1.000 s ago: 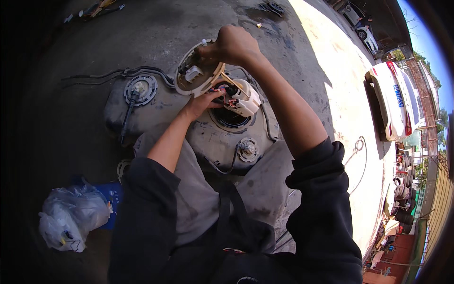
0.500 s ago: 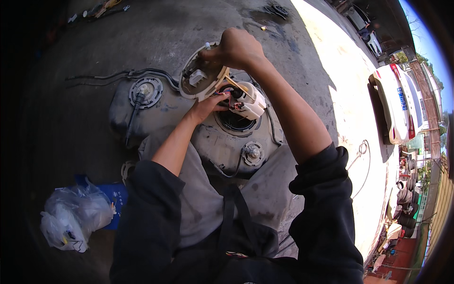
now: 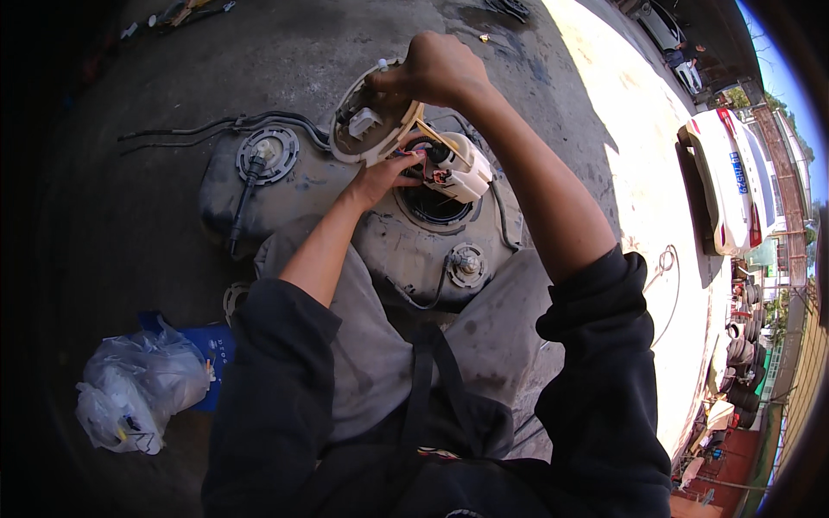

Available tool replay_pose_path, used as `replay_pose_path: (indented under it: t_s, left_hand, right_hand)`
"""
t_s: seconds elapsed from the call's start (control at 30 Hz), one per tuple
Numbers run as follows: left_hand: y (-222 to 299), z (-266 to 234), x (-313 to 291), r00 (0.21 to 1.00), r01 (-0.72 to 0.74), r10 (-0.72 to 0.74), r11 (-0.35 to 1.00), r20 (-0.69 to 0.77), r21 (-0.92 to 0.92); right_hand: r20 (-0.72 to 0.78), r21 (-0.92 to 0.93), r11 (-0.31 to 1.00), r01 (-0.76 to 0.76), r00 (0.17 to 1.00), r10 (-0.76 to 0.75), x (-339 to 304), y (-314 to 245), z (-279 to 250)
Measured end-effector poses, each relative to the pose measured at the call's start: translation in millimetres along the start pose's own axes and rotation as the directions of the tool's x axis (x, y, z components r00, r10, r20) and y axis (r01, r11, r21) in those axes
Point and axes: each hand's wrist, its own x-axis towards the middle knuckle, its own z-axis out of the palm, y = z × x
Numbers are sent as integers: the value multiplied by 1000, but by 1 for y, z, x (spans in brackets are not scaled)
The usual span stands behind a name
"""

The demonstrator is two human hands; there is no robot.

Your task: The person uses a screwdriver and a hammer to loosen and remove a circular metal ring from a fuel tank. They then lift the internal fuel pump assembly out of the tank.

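A dark, dusty fuel tank lies in front of my knees. Above its round opening, I hold a fuel pump module tilted, its white pump body to the right and its round beige flange to the left. My right hand is closed on the flange's upper rim. My left hand reaches below the flange, its fingers closed around the part with thin wires beside the pump body; some fingertips are hidden. A pale rod links flange and body.
The tank also carries a left fitting with a locking ring, a smaller fitting and black hoses. A plastic bag lies on a blue box at left. A white car stands far right, near stacked tyres.
The view has shifted slightly, so tank and hands appear a little higher. Both hands keep the same hold on the fuel pump module, which has hardly moved over the opening.
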Motion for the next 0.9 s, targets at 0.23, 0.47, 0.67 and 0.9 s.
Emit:
replay_pose_path:
  t_s: [0.23,0.47,0.67,0.9]
  left_hand:
    - [0,1,2,1000,-10,10,1000,2,6]
    - [2,3,0,1000,-14,14,999,-17,32]
    - [1,-2,3,999,-32,34,996,-18,89]
    - [1,-6,1,999,-43,44,996,-6,72]
  right_hand:
    - [-26,27,1000,3,1000,-2,1,4,3]
    - [-140,63,996,69,988,-60,2,17,7]
    - [-8,102,993,-59,998,60,-4,10,-6]
    - [-10,118,992,-51,999,53,-5,11,-7]
